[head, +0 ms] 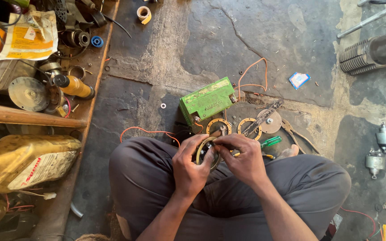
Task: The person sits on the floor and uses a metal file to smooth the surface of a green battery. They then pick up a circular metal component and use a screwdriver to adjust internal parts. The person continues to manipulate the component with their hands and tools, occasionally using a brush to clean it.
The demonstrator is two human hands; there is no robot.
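Observation:
I sit on the floor with both hands over my lap. My left hand (pixel 190 167) grips the left rim of a round brass-coloured ring part (pixel 203 151). My right hand (pixel 242 157) pinches the same ring at its top, fingers closed on it. Just beyond the hands, two more flat brass rings (pixel 218 124) (pixel 248 122) lie on the floor beside a green box-shaped battery (pixel 207 101) with orange wires (pixel 249 76). A green-handled screwdriver (pixel 271 142) lies right of my right hand.
A metal disc (pixel 272 123), a toothed strip (pixel 262 117) and pliers (pixel 298 136) lie past the rings. A wooden shelf (pixel 90 93) at left holds cans, a yellow oil jug (pixel 23 161) and parts. Motor parts (pixel 374 51) sit at the right. The cracked concrete floor (pixel 246 35) stretches ahead.

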